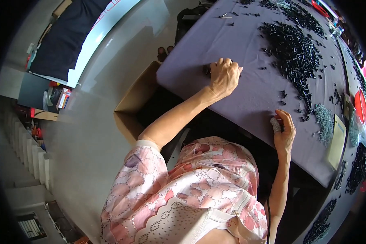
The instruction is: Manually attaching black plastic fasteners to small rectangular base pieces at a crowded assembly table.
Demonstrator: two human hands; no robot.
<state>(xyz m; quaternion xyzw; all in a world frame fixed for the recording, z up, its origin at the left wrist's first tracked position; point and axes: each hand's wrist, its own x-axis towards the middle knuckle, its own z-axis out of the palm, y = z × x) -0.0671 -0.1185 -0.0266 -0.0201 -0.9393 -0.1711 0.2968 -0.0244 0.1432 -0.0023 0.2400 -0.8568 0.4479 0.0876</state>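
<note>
My left hand [225, 77] rests on the purple-grey cloth [248, 87] near the table's left corner. Its fingers are curled under, and dark bits show at its left edge; what lies inside the fingers is hidden. Further right, close to the front edge, my right hand [286, 132] has its fingers bent and its thumb apart from them, with nothing visible between. A whitish wrap [275, 125] covers that thumb. Beyond both hands spreads a large pile of small black plastic pieces [293, 49], with a few strays [283, 94] near my right hand.
Right of my right hand lies a heap of pale blue-grey small parts [324, 120], beside a cream-coloured flat tray or board [336, 142]. A red basket [360, 106] and glasses [341, 174] are at the far right. An open cardboard box [128, 105] stands below the table's left corner.
</note>
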